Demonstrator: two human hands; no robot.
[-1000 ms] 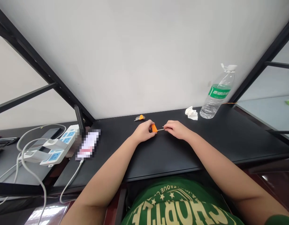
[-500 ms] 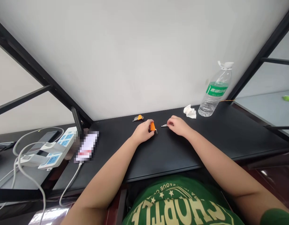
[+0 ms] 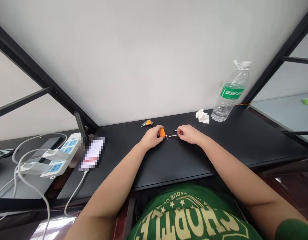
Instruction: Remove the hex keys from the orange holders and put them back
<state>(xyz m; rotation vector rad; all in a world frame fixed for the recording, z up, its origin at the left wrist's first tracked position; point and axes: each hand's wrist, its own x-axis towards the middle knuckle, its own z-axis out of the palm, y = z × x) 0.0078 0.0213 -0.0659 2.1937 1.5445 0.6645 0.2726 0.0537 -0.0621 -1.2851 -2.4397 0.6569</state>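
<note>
My left hand (image 3: 154, 136) is closed around an orange hex key holder (image 3: 162, 132), just above the black desk. One small bent hex key (image 3: 166, 137) pokes out of the holder's right side. Between its fingertips, my right hand (image 3: 187, 134) pinches a thin metal hex key (image 3: 174, 135), whose straight end points left toward the holder. Behind those fingers the tips of other metal keys (image 3: 175, 130) show on the desk; the rest is hidden by the hand. Farther back, near the wall, lies a second orange holder (image 3: 149, 122) full of hex keys.
A crumpled white tissue (image 3: 202, 116) and a large water bottle (image 3: 230, 93) stand at the back right. To the left are a phone (image 3: 92, 153) on a charging cable and a white power strip (image 3: 65, 155) with plugs. Black metal frames (image 3: 44, 81) flank the desk (image 3: 174, 166).
My right fingers now pinch a single hex key apart from the others, which before lay bunched at the fingertips. My left hand keeps the orange holder. The view has shifted slightly.
</note>
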